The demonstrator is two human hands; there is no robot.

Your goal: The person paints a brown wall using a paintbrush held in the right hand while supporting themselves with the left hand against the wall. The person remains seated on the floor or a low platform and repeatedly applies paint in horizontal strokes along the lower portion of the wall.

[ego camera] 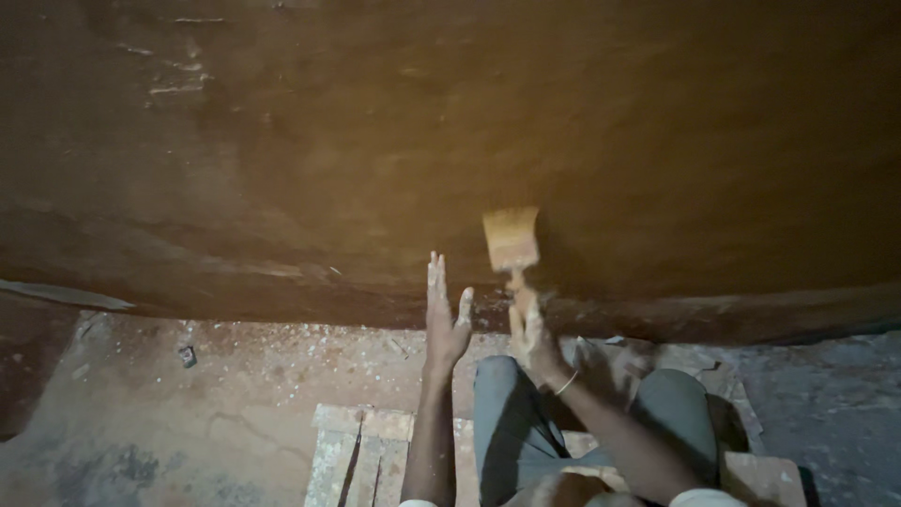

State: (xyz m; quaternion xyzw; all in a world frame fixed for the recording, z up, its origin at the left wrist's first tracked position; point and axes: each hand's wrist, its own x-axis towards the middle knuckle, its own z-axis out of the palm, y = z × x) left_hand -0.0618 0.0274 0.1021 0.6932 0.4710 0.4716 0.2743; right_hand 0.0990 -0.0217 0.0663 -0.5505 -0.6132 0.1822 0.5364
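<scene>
The brown wall (375,141) blocks the way ahead; open floor (188,413) lies left of the wooden bench (361,451).

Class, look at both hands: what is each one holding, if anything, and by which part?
The right hand holds a wide paintbrush by its handle. The left hand is open and holds nothing.

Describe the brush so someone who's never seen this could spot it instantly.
Start at the big brown wall and drop to its lower middle. There the right hand holds up a wide, flat paintbrush, its pale orange-tan bristles the brightest patch against the dark wall.
</scene>
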